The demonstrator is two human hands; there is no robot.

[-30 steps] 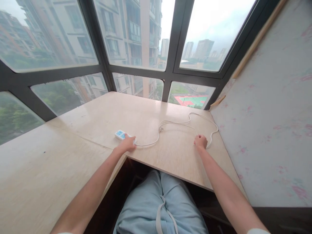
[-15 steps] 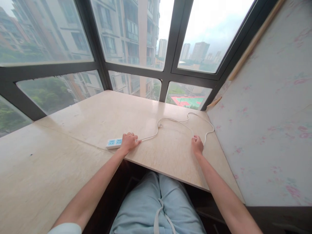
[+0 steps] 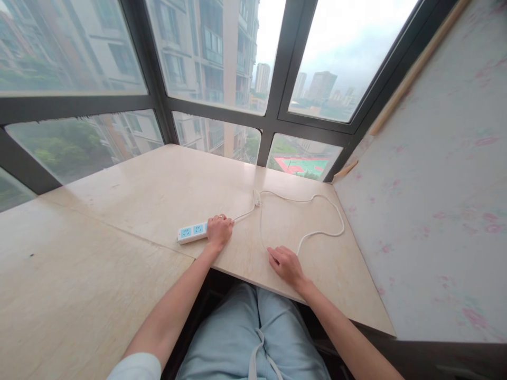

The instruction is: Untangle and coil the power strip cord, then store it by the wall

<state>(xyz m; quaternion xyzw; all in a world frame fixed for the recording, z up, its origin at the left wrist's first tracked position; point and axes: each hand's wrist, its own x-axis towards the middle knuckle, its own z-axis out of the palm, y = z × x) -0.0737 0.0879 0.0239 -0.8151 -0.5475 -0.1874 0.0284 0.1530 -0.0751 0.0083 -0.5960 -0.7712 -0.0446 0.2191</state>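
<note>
A white power strip (image 3: 192,239) with blue sockets lies on the stone-look ledge. My left hand (image 3: 220,231) is closed around its right end and hides part of it. From that end a white cord (image 3: 302,200) runs to a small bunched spot (image 3: 257,199), then sweeps in a wide loop to the right and back toward me. Near the front edge, my right hand (image 3: 284,264) pinches the cord between thumb and fingers. A thin stretch of cord rises from its fingertips toward the bunched spot. Whatever else the fingers cover is hidden.
The pale ledge (image 3: 119,269) has a seam on the left and a front edge close above my legs (image 3: 245,338). Dark-framed windows (image 3: 271,125) stand behind it. A flower-patterned wall (image 3: 420,227) bounds the right side.
My right hand has moved left and toward me, drawing the cord along and reshaping its loop. My left hand and the power strip sit slightly farther right in view.
</note>
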